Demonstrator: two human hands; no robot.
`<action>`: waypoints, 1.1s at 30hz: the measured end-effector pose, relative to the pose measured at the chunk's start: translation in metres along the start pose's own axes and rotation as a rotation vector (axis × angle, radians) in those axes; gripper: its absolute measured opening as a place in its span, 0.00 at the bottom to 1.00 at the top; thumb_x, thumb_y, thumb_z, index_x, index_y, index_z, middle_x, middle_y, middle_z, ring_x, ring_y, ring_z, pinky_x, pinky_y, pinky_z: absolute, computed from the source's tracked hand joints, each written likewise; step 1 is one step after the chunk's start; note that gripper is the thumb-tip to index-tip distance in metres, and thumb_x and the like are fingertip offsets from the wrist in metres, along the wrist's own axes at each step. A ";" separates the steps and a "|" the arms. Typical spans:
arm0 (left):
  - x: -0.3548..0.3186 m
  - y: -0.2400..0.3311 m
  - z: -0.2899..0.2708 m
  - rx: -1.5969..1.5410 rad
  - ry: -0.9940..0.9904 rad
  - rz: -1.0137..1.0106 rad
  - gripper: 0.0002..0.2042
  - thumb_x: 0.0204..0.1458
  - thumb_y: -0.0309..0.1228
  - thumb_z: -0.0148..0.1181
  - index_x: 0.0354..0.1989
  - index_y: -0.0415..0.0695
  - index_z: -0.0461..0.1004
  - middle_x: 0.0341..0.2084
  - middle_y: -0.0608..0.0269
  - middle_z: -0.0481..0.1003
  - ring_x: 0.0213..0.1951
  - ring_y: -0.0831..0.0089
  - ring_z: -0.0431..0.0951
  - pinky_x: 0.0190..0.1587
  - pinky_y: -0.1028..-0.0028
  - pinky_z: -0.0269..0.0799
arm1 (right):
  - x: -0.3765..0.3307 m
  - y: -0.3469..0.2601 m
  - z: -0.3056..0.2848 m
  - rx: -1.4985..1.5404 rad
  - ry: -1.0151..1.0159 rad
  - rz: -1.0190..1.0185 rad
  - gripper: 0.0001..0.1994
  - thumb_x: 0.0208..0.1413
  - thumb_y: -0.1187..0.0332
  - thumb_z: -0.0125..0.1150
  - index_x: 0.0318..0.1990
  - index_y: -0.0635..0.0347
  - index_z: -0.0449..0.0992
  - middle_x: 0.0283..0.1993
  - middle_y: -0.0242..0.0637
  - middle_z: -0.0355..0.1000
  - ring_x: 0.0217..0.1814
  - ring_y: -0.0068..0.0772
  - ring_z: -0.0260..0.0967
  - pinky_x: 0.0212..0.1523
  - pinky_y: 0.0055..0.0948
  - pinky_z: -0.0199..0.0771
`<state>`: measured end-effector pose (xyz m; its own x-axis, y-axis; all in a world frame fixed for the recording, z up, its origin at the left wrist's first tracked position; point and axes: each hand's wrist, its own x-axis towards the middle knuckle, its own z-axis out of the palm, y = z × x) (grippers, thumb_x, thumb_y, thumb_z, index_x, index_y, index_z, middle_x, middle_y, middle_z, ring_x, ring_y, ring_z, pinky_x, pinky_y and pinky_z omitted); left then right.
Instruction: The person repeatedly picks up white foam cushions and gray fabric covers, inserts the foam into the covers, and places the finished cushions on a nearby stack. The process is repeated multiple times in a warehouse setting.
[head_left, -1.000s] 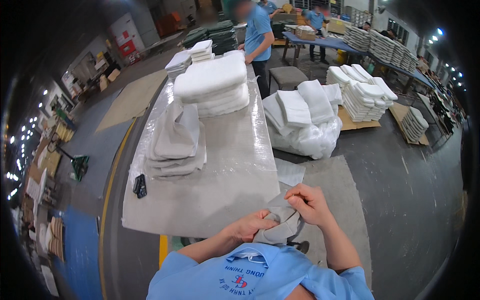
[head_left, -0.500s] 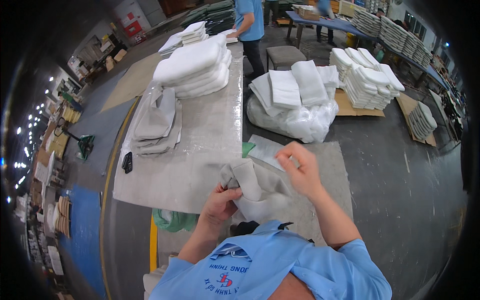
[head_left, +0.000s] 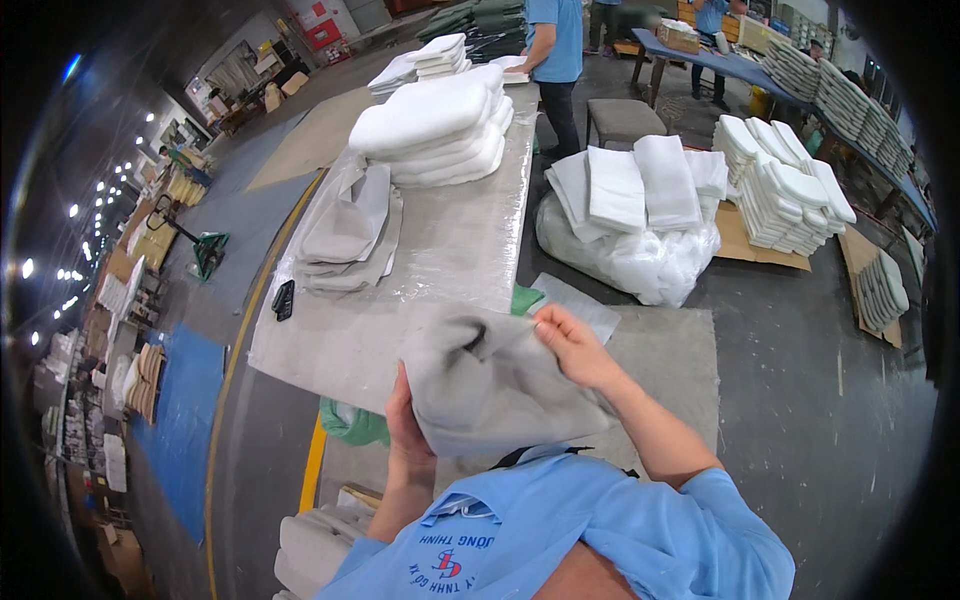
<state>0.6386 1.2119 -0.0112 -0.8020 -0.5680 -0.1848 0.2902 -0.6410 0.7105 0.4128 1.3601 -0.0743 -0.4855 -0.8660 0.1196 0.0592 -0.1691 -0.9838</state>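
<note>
A grey fabric cover (head_left: 490, 390) hangs in front of my chest, spread between my two hands, its surface partly blurred. My left hand (head_left: 408, 425) holds it at the left side, with most of the fingers hidden by the cloth. At the upper right edge, my right hand (head_left: 573, 348) pinches the fabric between thumb and fingers. Farther up the table lies a pile of similar grey covers (head_left: 345, 245). Behind that pile, thick white cushion pads (head_left: 430, 120) are stacked.
The plastic-covered table (head_left: 455, 240) reaches away from me, a small black object (head_left: 284, 299) near its left edge. White pads fill a clear plastic bag (head_left: 630, 250) on the right. More pads (head_left: 785, 185) sit on cardboard. A co-worker (head_left: 555, 60) stands at the table's far end.
My right hand has come to the cover and now grips its edge. The cover is raised and spread wider, and the white piece seen in it before no longer shows.
</note>
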 end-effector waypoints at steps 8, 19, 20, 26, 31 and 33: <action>0.022 0.002 -0.045 -0.040 0.010 0.288 0.30 0.71 0.52 0.41 0.68 0.40 0.68 0.63 0.53 0.74 0.63 0.57 0.75 0.66 0.57 0.70 | 0.072 -0.030 0.002 -0.030 -0.130 -0.135 0.11 0.75 0.61 0.53 0.41 0.58 0.73 0.34 0.17 0.60 0.36 0.12 0.53 0.38 0.19 0.59; 0.014 0.045 -0.022 0.175 -0.041 0.477 0.37 0.65 0.55 0.51 0.73 0.37 0.60 0.68 0.50 0.68 0.70 0.55 0.67 0.72 0.55 0.61 | 0.152 -0.032 0.073 -0.295 -0.080 -0.241 0.09 0.62 0.69 0.67 0.47 0.63 0.78 0.42 0.35 0.77 0.43 0.28 0.73 0.45 0.28 0.73; 0.014 0.048 -0.023 0.160 -0.068 0.492 0.38 0.65 0.54 0.53 0.74 0.37 0.59 0.69 0.50 0.67 0.71 0.55 0.66 0.72 0.55 0.61 | 0.150 -0.054 0.081 -0.322 -0.197 -0.317 0.11 0.61 0.69 0.69 0.47 0.62 0.78 0.41 0.36 0.77 0.44 0.31 0.74 0.46 0.29 0.74; 0.023 0.035 -0.018 0.099 -0.055 0.604 0.38 0.63 0.36 0.59 0.77 0.36 0.48 0.70 0.54 0.62 0.71 0.62 0.63 0.70 0.63 0.59 | 0.130 -0.088 0.128 -0.457 -0.543 -0.662 0.15 0.54 0.67 0.74 0.47 0.59 0.79 0.38 0.41 0.76 0.41 0.47 0.77 0.42 0.38 0.78; 0.024 0.038 -0.004 0.250 0.095 0.681 0.29 0.57 0.26 0.61 0.68 0.38 0.62 0.64 0.59 0.68 0.61 0.65 0.71 0.61 0.63 0.69 | 0.160 -0.064 0.125 -0.396 -0.671 -0.595 0.12 0.54 0.74 0.68 0.47 0.58 0.78 0.38 0.41 0.76 0.38 0.49 0.76 0.38 0.41 0.77; 0.013 0.024 -0.041 0.445 0.443 0.718 0.22 0.59 0.26 0.57 0.63 0.36 0.69 0.58 0.56 0.74 0.58 0.65 0.74 0.63 0.64 0.67 | 0.159 -0.072 0.139 -0.259 -0.756 -0.599 0.11 0.55 0.75 0.66 0.46 0.58 0.77 0.38 0.42 0.76 0.38 0.50 0.76 0.38 0.42 0.76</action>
<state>0.6569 1.1680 -0.0247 -0.2127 -0.9519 0.2206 0.3379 0.1402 0.9307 0.4526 1.1694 0.0339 0.3152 -0.7586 0.5703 -0.2491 -0.6460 -0.7216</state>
